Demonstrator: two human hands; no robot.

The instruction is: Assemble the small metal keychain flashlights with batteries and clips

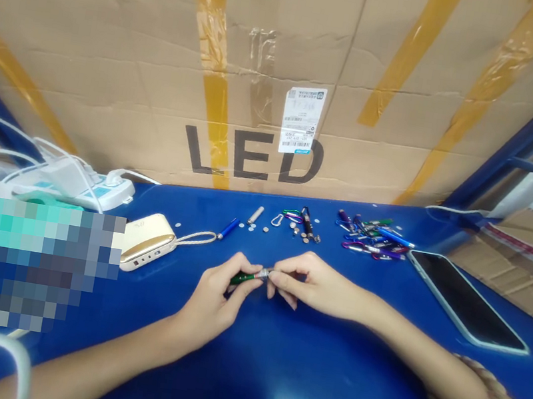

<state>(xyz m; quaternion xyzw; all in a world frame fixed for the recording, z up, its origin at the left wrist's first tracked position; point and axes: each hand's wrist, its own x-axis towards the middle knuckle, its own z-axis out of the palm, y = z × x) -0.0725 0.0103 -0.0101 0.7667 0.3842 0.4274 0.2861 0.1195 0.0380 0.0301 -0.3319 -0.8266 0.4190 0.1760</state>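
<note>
My left hand (222, 290) is closed around a small green flashlight (242, 279), thumb and fingers along its tube. At its silver end, my right hand (307, 281) pinches with thumb and forefinger; any tiny part between those fingertips is too small to make out. Both hands meet just above the blue tabletop. Beyond them lie a blue tube (228, 228), a silver tube (255, 215), a black keychain flashlight (306, 221) and a silver carabiner (277, 219). Several coin-like button cells (305, 238) are scattered around these.
A pile of coloured keychain flashlights (376, 237) lies at the back right, beside a phone (470, 299). On the left are a cream power bank (148, 241) with a strap and a white power strip (116, 190) with cables. A large cardboard box (137, 85) stands behind the blue table (319, 376).
</note>
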